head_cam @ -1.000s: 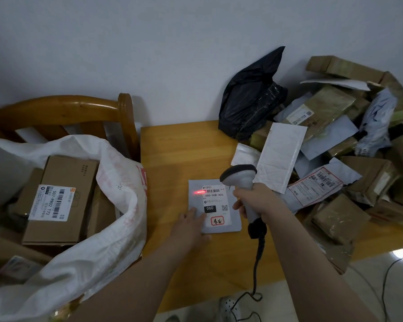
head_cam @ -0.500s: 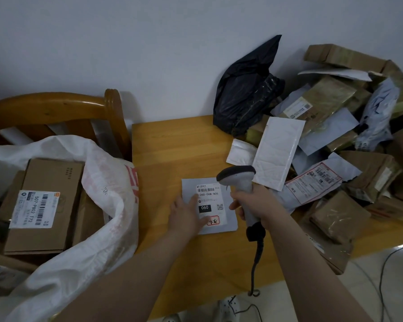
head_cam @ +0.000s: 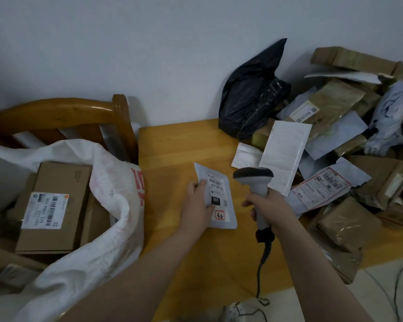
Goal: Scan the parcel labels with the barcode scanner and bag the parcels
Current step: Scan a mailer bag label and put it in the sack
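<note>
A small grey mailer parcel (head_cam: 228, 219) with a white label reading 060 is tilted up off the wooden table (head_cam: 172, 149). My left hand (head_cam: 197, 209) grips its left edge, thumb on the label. My right hand (head_cam: 269, 209) grips the handle of the grey barcode scanner (head_cam: 254, 178), whose head sits just right of the parcel; its black cable hangs off the table's front edge. No red scan light shows. On the left a big white woven sack (head_cam: 107, 205) stands open, with cardboard boxes inside, one labelled box (head_cam: 56, 205) on top.
A heap of parcels fills the table's right side: brown boxes (head_cam: 382, 182), white and grey mailers (head_cam: 285, 154), a labelled mailer (head_cam: 321, 189) and a black plastic bag (head_cam: 251, 96) against the wall. A wooden chair back (head_cam: 63, 117) rises behind the sack.
The red scan line on the label has gone out. My left hand went from pressing the parcel flat to gripping its edge and lifting it, tilted, towards the left.
</note>
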